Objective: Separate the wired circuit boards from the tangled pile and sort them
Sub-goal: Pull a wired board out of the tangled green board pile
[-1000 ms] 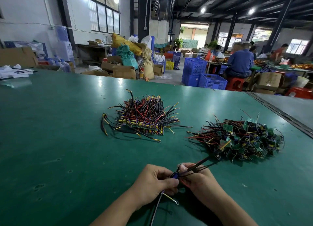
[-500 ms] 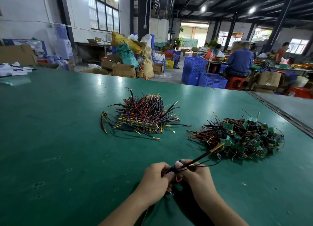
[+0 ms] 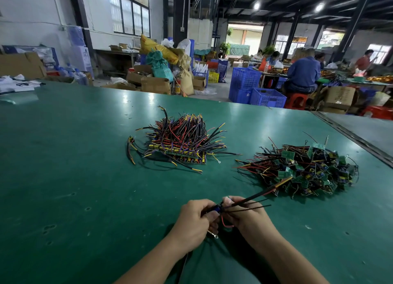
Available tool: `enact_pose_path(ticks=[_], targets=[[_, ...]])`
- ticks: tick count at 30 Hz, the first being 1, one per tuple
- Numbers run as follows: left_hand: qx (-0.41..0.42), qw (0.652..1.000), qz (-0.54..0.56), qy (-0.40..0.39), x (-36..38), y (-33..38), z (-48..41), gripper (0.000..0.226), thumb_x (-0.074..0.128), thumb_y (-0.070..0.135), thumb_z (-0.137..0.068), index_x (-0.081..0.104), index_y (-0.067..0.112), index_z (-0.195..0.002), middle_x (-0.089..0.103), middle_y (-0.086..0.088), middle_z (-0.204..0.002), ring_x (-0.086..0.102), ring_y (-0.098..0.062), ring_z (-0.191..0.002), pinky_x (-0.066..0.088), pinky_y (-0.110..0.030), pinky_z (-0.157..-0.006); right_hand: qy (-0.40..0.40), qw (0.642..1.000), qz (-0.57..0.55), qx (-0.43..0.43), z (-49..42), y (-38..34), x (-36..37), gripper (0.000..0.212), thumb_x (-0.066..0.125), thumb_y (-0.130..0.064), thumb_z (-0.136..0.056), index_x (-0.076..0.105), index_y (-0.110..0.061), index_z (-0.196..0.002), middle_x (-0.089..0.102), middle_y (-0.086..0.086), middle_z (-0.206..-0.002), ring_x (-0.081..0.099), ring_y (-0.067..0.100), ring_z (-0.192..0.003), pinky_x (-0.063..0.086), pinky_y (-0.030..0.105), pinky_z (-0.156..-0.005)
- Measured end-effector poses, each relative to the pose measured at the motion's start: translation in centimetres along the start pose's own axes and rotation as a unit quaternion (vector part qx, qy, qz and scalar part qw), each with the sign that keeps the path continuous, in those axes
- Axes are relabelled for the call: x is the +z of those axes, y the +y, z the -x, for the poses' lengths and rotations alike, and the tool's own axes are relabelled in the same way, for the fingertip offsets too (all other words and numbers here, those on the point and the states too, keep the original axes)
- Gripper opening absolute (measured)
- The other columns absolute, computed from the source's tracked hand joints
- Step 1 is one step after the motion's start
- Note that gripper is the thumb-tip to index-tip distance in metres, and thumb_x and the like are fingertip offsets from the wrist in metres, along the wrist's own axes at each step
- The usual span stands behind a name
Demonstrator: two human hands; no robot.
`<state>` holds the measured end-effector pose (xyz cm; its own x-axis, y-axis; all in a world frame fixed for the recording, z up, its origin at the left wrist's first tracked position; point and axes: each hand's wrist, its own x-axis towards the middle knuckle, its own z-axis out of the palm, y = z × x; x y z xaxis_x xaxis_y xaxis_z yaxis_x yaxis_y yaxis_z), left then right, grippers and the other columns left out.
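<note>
1. Left hand (image 3: 193, 222) first, in the head view. Your fingers are curled in and pinch one small blue-bodied circuit board (image 3: 217, 208) with thin black and red leads. Your right hand (image 3: 246, 217) pinches the same piece from the other side, fingertips closed on the leads where they leave the board.
2. You hold that board between both hands, just above the green rubber-topped table (image 3: 63, 177), near you and apart from both heaps.
3. Its long black leads (image 3: 255, 197) run up and to the right, and the yellow-tipped end reaches the near edge of the tangled pile of green boards and loose wires (image 3: 308, 171). It may be caught in there; at this angle you cannot tell whether it touches.
4. A silver ring terminal (image 3: 215, 236) on a short lead hangs below your left fingers, and a red loop sits between your hands.
5. Well to the left lies the sorted stack of boards with red, black and yellow wires (image 3: 180, 143), with its boards lined up along the near side.
6. Risks from here:
   - If that tip is snagged, a quick pull could drag neighbouring boards out of the tangle.
   - Tugging by the leads alone could strain the solder joints, so grip the board itself.
   - The dangling ring terminal could hook stray wires as you carry the piece across to the stack.
</note>
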<state>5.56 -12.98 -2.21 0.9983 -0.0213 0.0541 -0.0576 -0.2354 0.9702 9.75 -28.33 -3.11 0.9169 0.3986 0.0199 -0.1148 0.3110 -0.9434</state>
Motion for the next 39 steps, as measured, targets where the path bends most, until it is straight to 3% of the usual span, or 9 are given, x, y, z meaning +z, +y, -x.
enact_pose_path(ticks=[6, 10, 14, 18, 22, 29, 34, 36, 39], targets=[[-0.016, 0.999, 0.03, -0.022, -0.3, 0.3, 0.3, 0.016, 0.053, 0.002, -0.096, 0.068, 0.007, -0.09, 0.066, -0.003, -0.072, 0.067, -0.016, -0.066, 0.058, -0.03, -0.067, 0.061, 0.993, -0.072, 0.066, 0.1, -0.4, -0.1, 0.006, 0.067, -0.004, -0.069, 0.071, -0.008, -0.069, 0.062, 0.011, -0.072, 0.064, 0.017, -0.061, 0.056, 0.024, -0.062], [-0.051, 0.992, 0.113, -0.019, -0.3, 0.5, 0.3, 0.009, 0.056, 0.003, -0.095, 0.064, 0.004, -0.098, 0.068, -0.004, -0.073, 0.064, -0.015, -0.063, 0.056, -0.031, -0.063, 0.102, 0.993, -0.056, 0.035, 0.3, -0.8, 0.7, 0.013, 0.057, 0.004, -0.089, 0.068, 0.0, -0.084, 0.064, 0.013, -0.069, 0.064, 0.019, -0.057, 0.054, 0.024, -0.055], [-0.098, 0.979, 0.181, 0.002, -0.9, 0.8, -0.2, 0.02, 0.061, 0.01, -0.092, 0.062, 0.021, -0.11, 0.074, -0.009, -0.08, 0.061, -0.017, -0.056, 0.048, -0.027, -0.053, 0.161, 0.986, -0.016, 0.03, 0.4, -0.6, 0.8, 0.018, 0.052, 0.004, -0.093, 0.066, -0.006, -0.098, 0.064, 0.007, -0.076, 0.058, 0.01, -0.059, 0.046, 0.02, -0.053], [-0.167, 0.948, 0.272, -0.014, -1.5, 1.6, -0.1, 0.01, 0.059, 0.01, -0.092, 0.063, 0.008, -0.101, 0.072, -0.013, -0.08, 0.06, -0.018, -0.044, 0.043, -0.019, -0.041, 0.145, 0.988, -0.004, 0.05, 0.4, -0.8, 1.0, 0.018, 0.05, 0.002, -0.093, 0.063, -0.01, -0.1, 0.071, 0.007, -0.073, 0.062, 0.01, -0.058, 0.042, 0.023, -0.053], [-0.229, 0.931, 0.274, -0.072, -1.9, 2.0, 0.4, 0.005, 0.06, 0.013, -0.091, 0.063, 0.01, -0.093, 0.074, -0.012, -0.085, 0.066, -0.019, -0.05, 0.046, -0.018, -0.04, 0.105, 0.991, -0.06, 0.064, 0.6, -1.1, 1.0, 0.02, 0.048, 0.004, -0.092, 0.061, -0.004, -0.105, 0.07, 0.017, -0.078, 0.065, 0.021, -0.058, 0.051, 0.025, -0.053], [-0.28, 0.901, 0.328, -0.046, -2.1, 2.3, 0.6, 0.012, 0.064, 0.017, -0.086, 0.066, 0.006, -0.083, 0.074, -0.013, -0.08, 0.068, -0.017, -0.049, 0.048, -0.02, -0.038, 0.099, 0.988, -0.107, 0.058, 0.9, -1.4, 1.2, 0.044, 0.039, 0.021, -0.086, 0.058, -0.003, -0.118, 0.059, 0.012, -0.07, 0.061, 0.022, -0.06, 0.048, 0.04, -0.079], [-0.287, 0.898, 0.333, 0.006, -1.8, 2.4, 0.4, 0.019, 0.059, 0.015, -0.091, 0.063, 0.002, -0.077, 0.07, -0.013, -0.063, 0.067, -0.019, -0.046, 0.046, -0.019, -0.036, 0.098, 0.985, -0.129, 0.06, 0.8, -1.7, 1.7, 0.051, 0.033, 0.021, -0.077, 0.059, 0.002, -0.117, 0.051, 0.01, -0.069, 0.047, 0.021, -0.059, 0.048, 0.033, -0.065], [-0.284, 0.898, 0.336, 0.005, -1.7, 2.3, 0.5, 0.019, 0.059, 0.015, -0.091, 0.062, 0.001, -0.078, 0.069, -0.013, -0.062, 0.067, -0.019, -0.047, 0.047, -0.019, -0.036, 0.084, 0.988, -0.111, 0.073, 1.0, -1.9, 1.9, 0.047, 0.046, 0.015, -0.071, 0.062, 0.001, -0.114, 0.053, 0.007, -0.069, 0.048, 0.02, -0.058, 0.045, 0.031, -0.062], [-0.282, 0.895, 0.345, 0.007, -1.6, 2.3, 0.5, 0.019, 0.059, 0.015, -0.091, 0.061, 0.002, -0.078, 0.068, -0.014, -0.062, 0.067, -0.02, -0.047, 0.048, -0.02, -0.038, 0.074, 0.99, -0.086, 0.085, 1.3, -1.8, 2.0, 0.03, 0.068, -0.023, -0.072, 0.066, -0.005, -0.096, 0.058, 0.004, -0.07, 0.056, 0.019, -0.058, 0.044, 0.032, -0.061]])
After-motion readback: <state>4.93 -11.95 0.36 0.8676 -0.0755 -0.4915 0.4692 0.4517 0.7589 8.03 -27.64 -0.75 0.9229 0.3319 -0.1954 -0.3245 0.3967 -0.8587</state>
